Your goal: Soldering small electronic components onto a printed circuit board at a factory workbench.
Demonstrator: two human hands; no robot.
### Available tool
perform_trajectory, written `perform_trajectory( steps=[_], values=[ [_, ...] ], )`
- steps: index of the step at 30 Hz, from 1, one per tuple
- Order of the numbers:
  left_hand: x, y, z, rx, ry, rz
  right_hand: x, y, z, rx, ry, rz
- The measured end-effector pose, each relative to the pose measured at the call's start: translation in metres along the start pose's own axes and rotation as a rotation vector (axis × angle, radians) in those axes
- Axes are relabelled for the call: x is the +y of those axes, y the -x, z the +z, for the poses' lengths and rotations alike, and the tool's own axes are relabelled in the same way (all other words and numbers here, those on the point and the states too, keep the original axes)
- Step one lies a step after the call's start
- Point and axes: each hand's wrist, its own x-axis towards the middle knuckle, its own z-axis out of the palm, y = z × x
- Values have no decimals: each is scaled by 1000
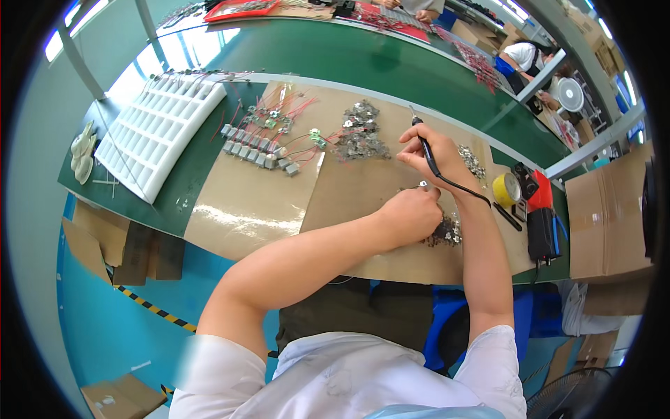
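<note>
My right hand (441,159) grips a soldering iron (427,150) like a pen, its thin metal tip pointing up and away. Closer to me, my left hand (410,215) is closed over the brown work surface. A small silvery bit (423,184) shows at its far side; whether the fingers hold it is hidden. Beside that hand lies a pile of small dark and shiny metal parts (448,230). More small metal pieces (472,162) lie beyond my right wrist. Farther off is a heap of grey metal parts (363,129).
Rows of small grey motors with red wires (262,155) lie left of centre. A white compartment tray (159,129) stands farther left. A yellow roll (506,188) and a black-and-red device (541,230) sit at the right, near cardboard boxes (606,209). Other people work beyond.
</note>
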Motion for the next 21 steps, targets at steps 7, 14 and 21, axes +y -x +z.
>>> perform_trajectory(
  steps=[7,14,21],
  values=[
    [4,2,-3,20,-29,17,2,-25,17,-107,83,17],
    [2,5,-4,-1,-61,21,9,-18,17,-72,73,-2],
    [-3,2,-2,-23,5,-13,33,30,-21,187,59,-72]
  ],
)
